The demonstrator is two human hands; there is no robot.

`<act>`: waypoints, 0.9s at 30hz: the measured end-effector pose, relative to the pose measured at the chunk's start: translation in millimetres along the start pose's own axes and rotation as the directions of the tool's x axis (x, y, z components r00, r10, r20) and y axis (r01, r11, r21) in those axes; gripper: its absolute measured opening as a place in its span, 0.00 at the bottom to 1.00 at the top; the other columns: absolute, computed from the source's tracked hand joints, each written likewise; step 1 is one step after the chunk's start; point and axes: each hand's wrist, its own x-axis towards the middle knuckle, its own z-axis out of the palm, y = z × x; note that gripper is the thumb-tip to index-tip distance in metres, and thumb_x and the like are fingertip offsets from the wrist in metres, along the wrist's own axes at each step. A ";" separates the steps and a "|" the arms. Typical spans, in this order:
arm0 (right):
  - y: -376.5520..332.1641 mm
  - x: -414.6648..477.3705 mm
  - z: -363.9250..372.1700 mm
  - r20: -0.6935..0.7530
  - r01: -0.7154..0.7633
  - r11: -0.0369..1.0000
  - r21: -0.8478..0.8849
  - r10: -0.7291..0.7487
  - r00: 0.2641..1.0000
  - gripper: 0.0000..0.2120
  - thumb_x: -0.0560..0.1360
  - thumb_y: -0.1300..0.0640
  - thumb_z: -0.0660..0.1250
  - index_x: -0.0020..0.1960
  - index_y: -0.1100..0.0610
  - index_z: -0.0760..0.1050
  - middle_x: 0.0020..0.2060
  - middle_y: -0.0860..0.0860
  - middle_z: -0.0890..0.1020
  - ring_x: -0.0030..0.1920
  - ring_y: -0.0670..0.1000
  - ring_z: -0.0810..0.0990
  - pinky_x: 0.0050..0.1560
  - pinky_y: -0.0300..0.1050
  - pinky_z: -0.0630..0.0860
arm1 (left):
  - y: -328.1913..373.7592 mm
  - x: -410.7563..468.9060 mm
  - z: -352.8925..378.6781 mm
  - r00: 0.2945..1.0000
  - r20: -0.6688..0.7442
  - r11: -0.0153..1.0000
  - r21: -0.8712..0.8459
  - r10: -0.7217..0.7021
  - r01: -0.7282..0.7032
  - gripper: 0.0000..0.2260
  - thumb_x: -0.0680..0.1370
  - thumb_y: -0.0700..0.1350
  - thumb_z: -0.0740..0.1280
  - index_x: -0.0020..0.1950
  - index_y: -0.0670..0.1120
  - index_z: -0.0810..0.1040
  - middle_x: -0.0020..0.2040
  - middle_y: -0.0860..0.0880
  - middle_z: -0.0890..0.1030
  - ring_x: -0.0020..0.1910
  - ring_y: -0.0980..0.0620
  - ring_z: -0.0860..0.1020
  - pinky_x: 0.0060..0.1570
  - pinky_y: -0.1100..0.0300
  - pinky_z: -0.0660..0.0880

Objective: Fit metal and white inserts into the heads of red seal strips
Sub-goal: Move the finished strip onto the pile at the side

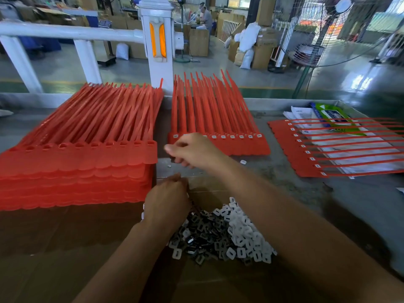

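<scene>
- Step: filling heads on the mid sheet of red seal strips (218,127), which lies flat on the table (284,178). Most heads show white inserts; the left-end ones are hidden by the R hand (190,152).
- R hand: reached fwd over the sheet's left end, blurred. Fingers (172,148) curled, pinching a small dark piece, prob. a metal insert.
- L hand (167,202): knuckles up at far edge of the insert pile (223,232). Fingers hidden, can't tell if holding anything.
- Next: line the piece up square w/ an open head, then press it in.
</scene>
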 end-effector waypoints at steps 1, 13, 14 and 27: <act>-6.3 1.5 9.0 0.036 -0.032 0.998 0.062 0.030 0.999 0.15 0.76 0.46 0.64 0.45 0.58 0.75 0.35 0.50 0.80 0.33 0.46 0.77 0.35 0.38 0.74 | -0.1 -0.5 -0.2 1.000 -0.006 1.000 0.019 0.008 -0.008 0.08 0.76 0.41 0.58 0.52 0.47 0.75 0.52 0.51 0.77 0.48 0.51 0.77 0.35 0.63 0.62; -31.0 9.4 42.7 -0.091 -0.025 0.954 0.298 0.054 0.994 0.10 0.72 0.54 0.70 0.36 0.56 0.73 0.32 0.48 0.76 0.31 0.45 0.74 0.29 0.35 0.70 | -2.0 0.2 1.9 0.998 0.049 0.991 0.128 0.033 -0.039 0.14 0.80 0.45 0.52 0.59 0.50 0.74 0.56 0.54 0.77 0.49 0.59 0.75 0.40 0.70 0.56; -32.4 7.8 42.2 -0.102 -0.004 0.958 0.285 0.034 0.994 0.09 0.73 0.55 0.69 0.37 0.56 0.74 0.33 0.49 0.77 0.31 0.46 0.76 0.29 0.35 0.72 | -0.9 0.0 0.1 0.998 0.053 0.990 0.139 0.020 -0.027 0.13 0.80 0.44 0.52 0.57 0.50 0.74 0.55 0.53 0.78 0.45 0.59 0.73 0.39 0.69 0.57; -52.2 -7.0 10.1 0.083 -0.102 0.627 0.773 0.059 0.995 0.09 0.76 0.71 0.60 0.56 0.67 0.71 0.53 0.59 0.76 0.42 0.54 0.77 0.27 0.41 0.79 | -1.1 1.4 2.9 0.999 -0.038 1.000 -0.024 -0.012 0.011 0.08 0.75 0.40 0.57 0.49 0.49 0.74 0.48 0.53 0.76 0.44 0.53 0.75 0.34 0.64 0.63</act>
